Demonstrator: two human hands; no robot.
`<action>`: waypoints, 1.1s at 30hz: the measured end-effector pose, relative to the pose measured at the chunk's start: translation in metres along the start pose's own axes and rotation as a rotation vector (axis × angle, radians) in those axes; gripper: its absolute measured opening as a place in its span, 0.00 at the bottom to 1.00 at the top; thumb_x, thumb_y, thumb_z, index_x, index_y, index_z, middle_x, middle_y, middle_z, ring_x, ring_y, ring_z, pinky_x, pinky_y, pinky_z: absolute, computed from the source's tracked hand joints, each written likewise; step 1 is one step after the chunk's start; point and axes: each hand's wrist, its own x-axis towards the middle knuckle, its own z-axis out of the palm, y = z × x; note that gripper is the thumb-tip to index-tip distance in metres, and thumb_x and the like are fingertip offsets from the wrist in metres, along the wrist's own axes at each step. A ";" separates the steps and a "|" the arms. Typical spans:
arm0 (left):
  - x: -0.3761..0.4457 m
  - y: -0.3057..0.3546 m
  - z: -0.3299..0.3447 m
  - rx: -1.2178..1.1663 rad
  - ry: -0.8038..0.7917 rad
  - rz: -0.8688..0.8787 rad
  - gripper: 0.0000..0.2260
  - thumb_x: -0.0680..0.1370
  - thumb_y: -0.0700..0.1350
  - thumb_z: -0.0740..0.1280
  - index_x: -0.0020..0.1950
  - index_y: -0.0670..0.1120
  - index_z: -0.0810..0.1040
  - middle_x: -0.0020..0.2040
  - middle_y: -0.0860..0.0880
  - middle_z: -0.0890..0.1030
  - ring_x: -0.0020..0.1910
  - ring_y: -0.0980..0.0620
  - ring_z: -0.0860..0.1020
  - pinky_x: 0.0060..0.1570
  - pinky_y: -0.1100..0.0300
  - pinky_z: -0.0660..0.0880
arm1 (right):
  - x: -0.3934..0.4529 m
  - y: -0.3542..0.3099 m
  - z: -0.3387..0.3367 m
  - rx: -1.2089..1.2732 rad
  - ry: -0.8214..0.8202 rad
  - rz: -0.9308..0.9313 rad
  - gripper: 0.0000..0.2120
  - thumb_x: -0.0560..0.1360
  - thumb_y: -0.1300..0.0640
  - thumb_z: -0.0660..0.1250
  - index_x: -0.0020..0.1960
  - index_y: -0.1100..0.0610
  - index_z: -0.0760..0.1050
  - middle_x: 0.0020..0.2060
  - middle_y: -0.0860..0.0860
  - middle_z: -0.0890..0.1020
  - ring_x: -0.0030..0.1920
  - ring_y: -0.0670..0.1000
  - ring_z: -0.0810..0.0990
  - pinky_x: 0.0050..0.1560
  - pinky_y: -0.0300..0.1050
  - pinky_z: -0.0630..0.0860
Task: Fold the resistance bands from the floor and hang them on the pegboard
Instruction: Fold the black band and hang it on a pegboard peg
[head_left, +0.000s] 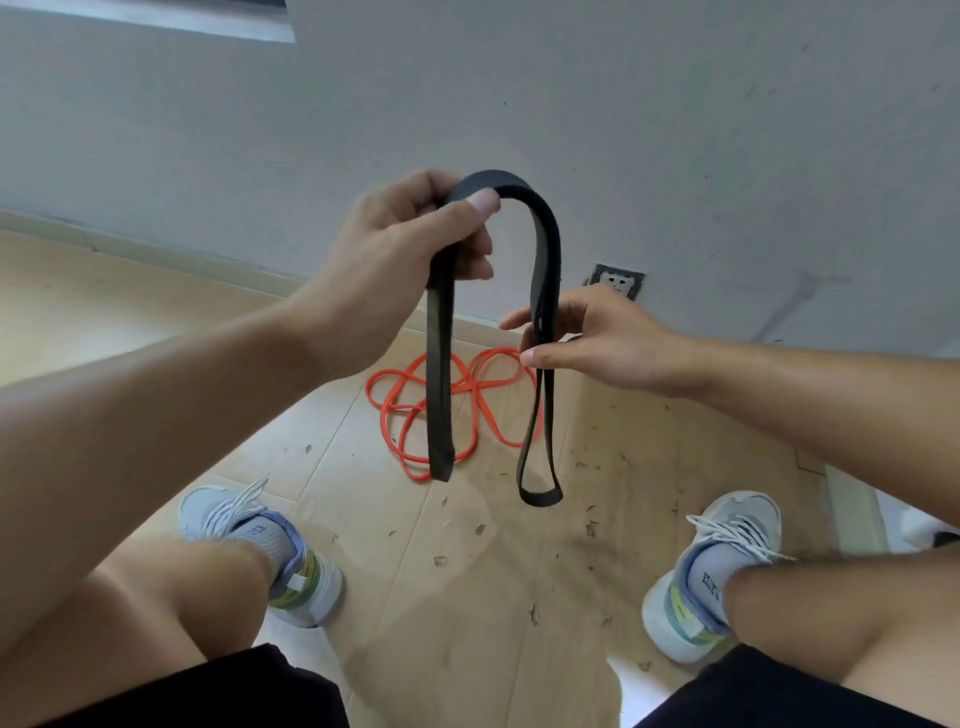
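Pinched in the raised left hand (400, 244), the black band (545, 249) arches over to the lower right hand's (587, 338) loose grip.

Soft, even daylight fills the view, moderately bright, with no hard glare; its source cannot be told; faint, diffuse shadows lie on the wooden floor (467, 571) between the shoes (260, 551); the wide lens bends the skirting board (130, 247) into a curve and stretches the forearms near the lower corners; the grey wall (675, 130) looks flat and slightly hazy; fine detail is soft throughout, with mild blur on the fingertips (483, 200) of the left hand (400, 244).
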 end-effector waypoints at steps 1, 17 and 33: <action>0.000 0.000 0.000 -0.047 -0.022 -0.052 0.05 0.77 0.46 0.69 0.50 0.45 0.79 0.37 0.51 0.78 0.38 0.53 0.79 0.52 0.55 0.80 | -0.001 -0.001 0.001 0.026 -0.006 -0.006 0.12 0.76 0.60 0.76 0.53 0.43 0.83 0.51 0.50 0.88 0.54 0.46 0.86 0.56 0.41 0.80; -0.007 0.002 0.025 -0.116 -0.073 -0.098 0.10 0.72 0.44 0.75 0.44 0.46 0.75 0.33 0.54 0.79 0.31 0.56 0.77 0.52 0.52 0.80 | 0.004 -0.017 0.036 -0.022 -0.215 0.098 0.14 0.71 0.44 0.79 0.55 0.41 0.82 0.46 0.38 0.84 0.48 0.37 0.83 0.53 0.37 0.77; 0.018 -0.002 -0.033 -0.338 0.296 -0.193 0.07 0.79 0.46 0.71 0.44 0.48 0.75 0.38 0.49 0.82 0.44 0.50 0.83 0.59 0.47 0.81 | 0.005 -0.004 0.039 0.063 -0.074 0.130 0.07 0.74 0.63 0.73 0.47 0.55 0.76 0.39 0.58 0.81 0.40 0.54 0.85 0.50 0.56 0.85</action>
